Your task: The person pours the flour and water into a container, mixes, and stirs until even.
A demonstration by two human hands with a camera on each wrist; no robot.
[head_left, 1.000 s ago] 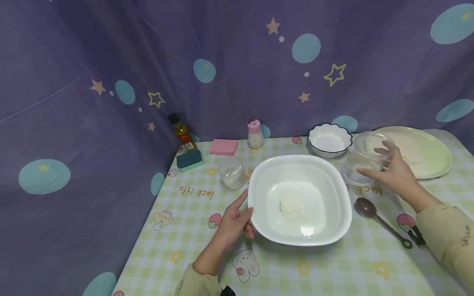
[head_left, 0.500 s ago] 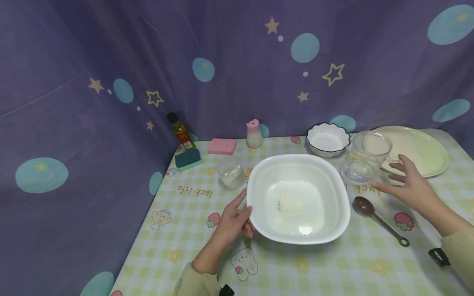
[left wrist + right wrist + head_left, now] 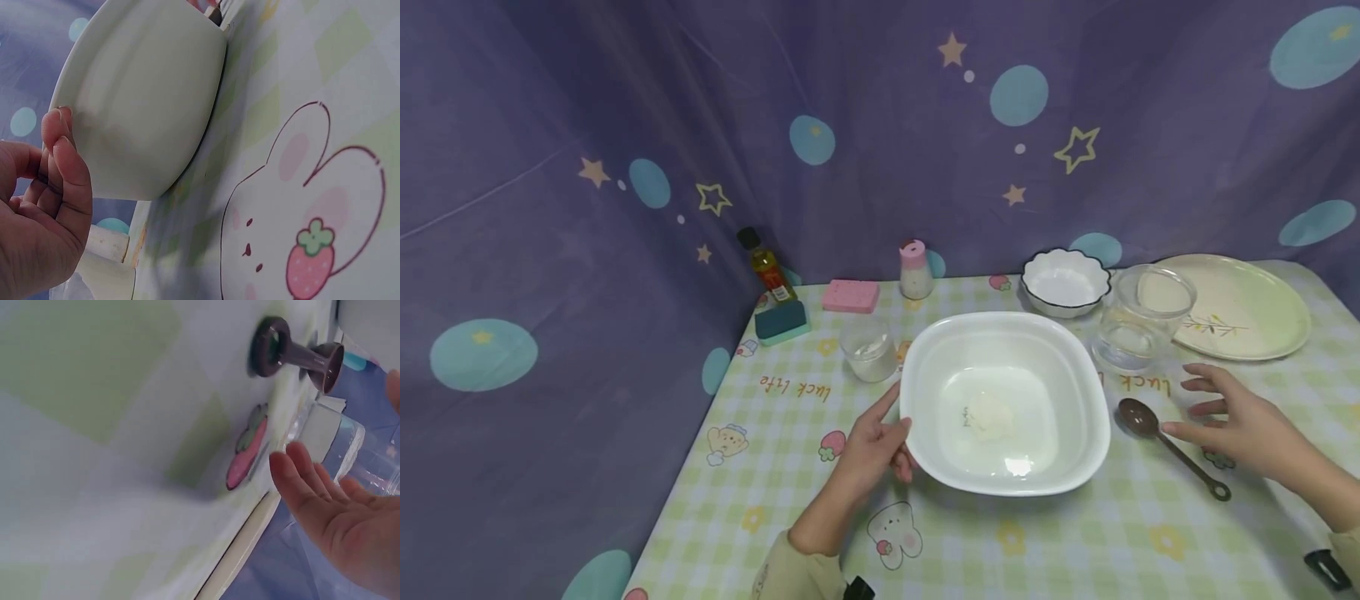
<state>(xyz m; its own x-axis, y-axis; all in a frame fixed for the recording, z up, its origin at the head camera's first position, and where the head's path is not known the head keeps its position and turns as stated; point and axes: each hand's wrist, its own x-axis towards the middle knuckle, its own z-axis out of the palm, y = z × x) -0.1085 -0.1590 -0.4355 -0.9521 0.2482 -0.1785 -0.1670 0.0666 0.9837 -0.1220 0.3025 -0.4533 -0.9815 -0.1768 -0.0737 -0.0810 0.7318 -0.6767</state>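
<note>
A white basin (image 3: 925, 367) with a pale powder heap (image 3: 991, 417) in its bottom stands mid-table. My left hand (image 3: 872, 446) grips its left rim, thumb on top and fingers below. In the left wrist view, the fingers (image 3: 72, 162) curl against the basin's outer wall (image 3: 144, 106). My right hand (image 3: 1247, 421) hovers by a brown spoon (image 3: 1180, 458), fingers spread, holding nothing. In the right wrist view, the spoon's ring-ended handle (image 3: 300, 355) is apart from the fingers. A clear jar (image 3: 1138, 321) stands beyond that hand.
Behind the basin are a scalloped white bowl (image 3: 1066, 283), a pink-capped shaker (image 3: 915, 271) and a pink sponge (image 3: 850, 296). An oval plate (image 3: 1262, 308) lies back right. To the left stand a small cup of white powder (image 3: 871, 358), a green sponge (image 3: 781, 323) and an oil bottle (image 3: 767, 267).
My right hand has let go of the clear jar and moved back toward me, down beside the spoon. My left hand and the basin stay in place.
</note>
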